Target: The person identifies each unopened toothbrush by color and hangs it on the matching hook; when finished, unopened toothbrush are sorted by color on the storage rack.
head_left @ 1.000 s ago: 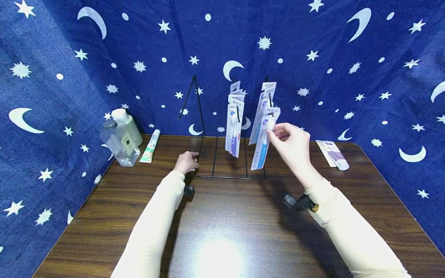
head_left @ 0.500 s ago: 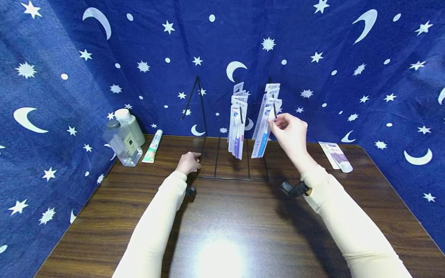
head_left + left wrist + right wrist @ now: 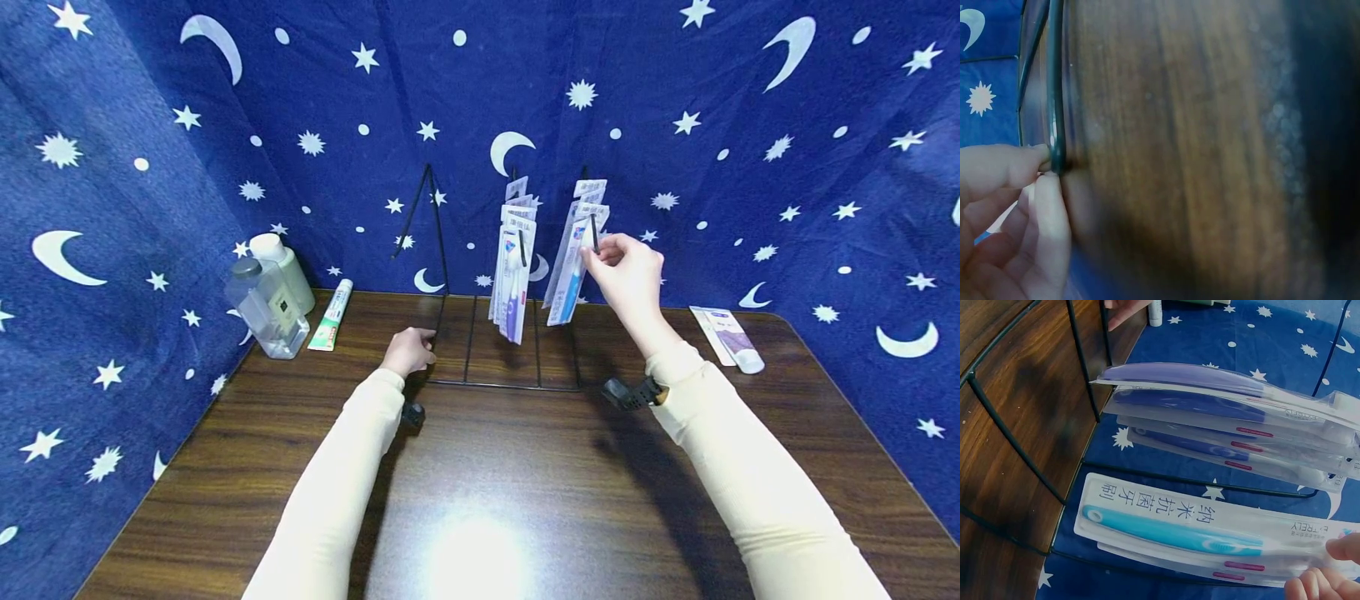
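On the right hook of a black wire rack (image 3: pixel 498 386), a blue toothbrush in a blister pack (image 3: pixel 568 292) hangs in front of others like it. My right hand (image 3: pixel 628 268) pinches this pack's right edge near the brush head, close to the hook's tip. Seen from the right wrist, the pack (image 3: pixel 1166 534) has a turquoise handle, and thumb and fingers (image 3: pixel 1342 550) lie at its head end. Purple toothbrush packs (image 3: pixel 513 296) fill the middle hook. At the rack's front left corner my left hand (image 3: pixel 407 350) pinches the wire (image 3: pixel 1055 94) between thumb and finger.
The rack's left hook (image 3: pixel 408 212) carries nothing. Two bottles (image 3: pixel 262 308) and a green and white toothpaste tube (image 3: pixel 330 315) stand or lie at the left. A purple and white tube (image 3: pixel 735 340) lies on a white packet at the right. A patterned blue cloth hangs behind.
The blue toothbrush pack has moved up and back along the right hook, and the right hand with it. The hook's tip now shows in front of the card. The left hand stays on the rack.
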`<move>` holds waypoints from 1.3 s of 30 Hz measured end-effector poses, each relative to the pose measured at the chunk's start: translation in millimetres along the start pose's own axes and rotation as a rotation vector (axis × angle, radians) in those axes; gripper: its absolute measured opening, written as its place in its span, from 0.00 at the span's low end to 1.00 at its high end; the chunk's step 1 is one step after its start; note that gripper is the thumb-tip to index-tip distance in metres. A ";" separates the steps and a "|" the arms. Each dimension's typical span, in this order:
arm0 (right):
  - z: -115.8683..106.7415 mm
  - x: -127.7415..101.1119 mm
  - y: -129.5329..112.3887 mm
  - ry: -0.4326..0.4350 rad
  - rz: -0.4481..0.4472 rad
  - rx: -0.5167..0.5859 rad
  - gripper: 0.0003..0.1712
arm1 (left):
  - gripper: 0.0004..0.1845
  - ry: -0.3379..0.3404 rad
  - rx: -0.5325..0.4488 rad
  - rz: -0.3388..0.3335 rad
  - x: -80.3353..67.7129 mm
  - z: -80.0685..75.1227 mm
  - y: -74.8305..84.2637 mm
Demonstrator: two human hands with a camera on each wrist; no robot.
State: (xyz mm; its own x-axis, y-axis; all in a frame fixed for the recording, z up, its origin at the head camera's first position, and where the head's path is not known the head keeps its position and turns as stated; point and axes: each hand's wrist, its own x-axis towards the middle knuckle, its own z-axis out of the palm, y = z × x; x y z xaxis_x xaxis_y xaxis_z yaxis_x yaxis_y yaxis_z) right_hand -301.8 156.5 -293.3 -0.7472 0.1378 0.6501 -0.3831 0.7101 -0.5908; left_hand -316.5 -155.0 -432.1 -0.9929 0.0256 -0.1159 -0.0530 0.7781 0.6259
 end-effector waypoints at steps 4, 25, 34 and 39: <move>-3.6 -1.6 -0.4 -0.038 0.004 -0.022 0.16 | 0.30 -0.007 0.006 0.002 -0.5 -0.1 2.2; -56.0 -54.9 31.1 -0.139 0.005 -0.119 0.14 | 0.30 -0.004 -0.002 0.024 -3.1 1.0 5.8; -84.3 -82.9 67.6 -0.220 -0.003 -0.236 0.12 | 0.30 0.012 0.008 0.022 -4.0 0.9 5.0; -99.4 -95.4 82.7 -0.288 0.025 -0.281 0.14 | 0.30 0.010 0.009 0.020 -4.5 -1.1 5.2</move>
State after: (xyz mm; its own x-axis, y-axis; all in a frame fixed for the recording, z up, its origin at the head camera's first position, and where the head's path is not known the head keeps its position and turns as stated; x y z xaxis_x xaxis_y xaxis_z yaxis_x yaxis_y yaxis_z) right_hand -208.2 270.6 -356.7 -0.8911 -0.0134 0.4537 -0.2294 0.8758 -0.4246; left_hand -312.3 -151.8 -427.5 -0.9948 0.0349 -0.0959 -0.0324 0.7832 0.6209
